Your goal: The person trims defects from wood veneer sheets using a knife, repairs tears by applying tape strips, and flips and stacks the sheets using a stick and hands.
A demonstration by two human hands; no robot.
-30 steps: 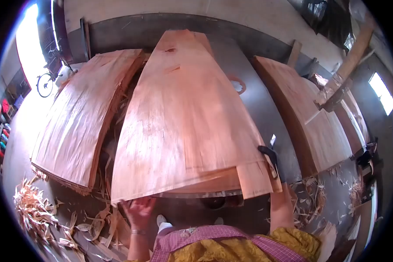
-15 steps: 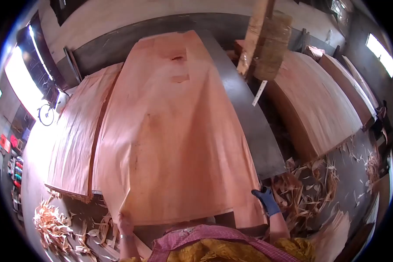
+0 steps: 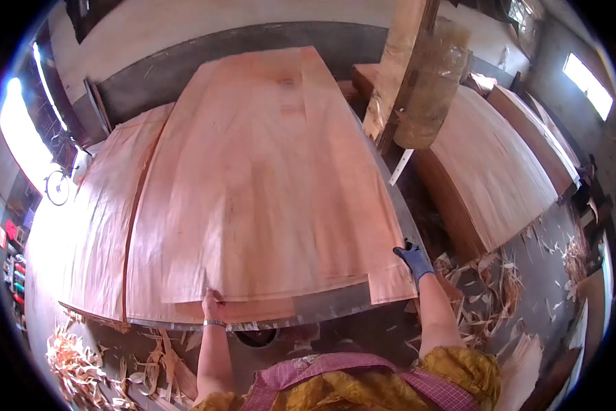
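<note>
A wide, thin wood veneer sheet [image 3: 273, 205] covers most of the dark table [image 3: 335, 301] before me. Its near edge is pinched in my bare left hand [image 3: 212, 305], left of the middle. On my right hand [image 3: 415, 260] is a blue-grey glove; its fingers are at the sheet's near right corner, the thumb side over the edge. A separate-looking rectangular strip [image 3: 392, 282] lies at that corner. Part of another veneer layer [image 3: 253, 309] shows under the near edge beside my left hand.
Veneer stacks stand on the left [image 3: 106, 219] and right [image 3: 486, 171]. A wooden post [image 3: 400, 68] with a wrapped bundle [image 3: 432, 89] rises behind the table's right side. Wood shavings [image 3: 75, 363] litter the floor on both sides. A bicycle [image 3: 57, 188] stands far left.
The sheet has shifted left and away from me, flattening over the table. Both hands moved forward with it, after my left hand took hold of its near edge.
</note>
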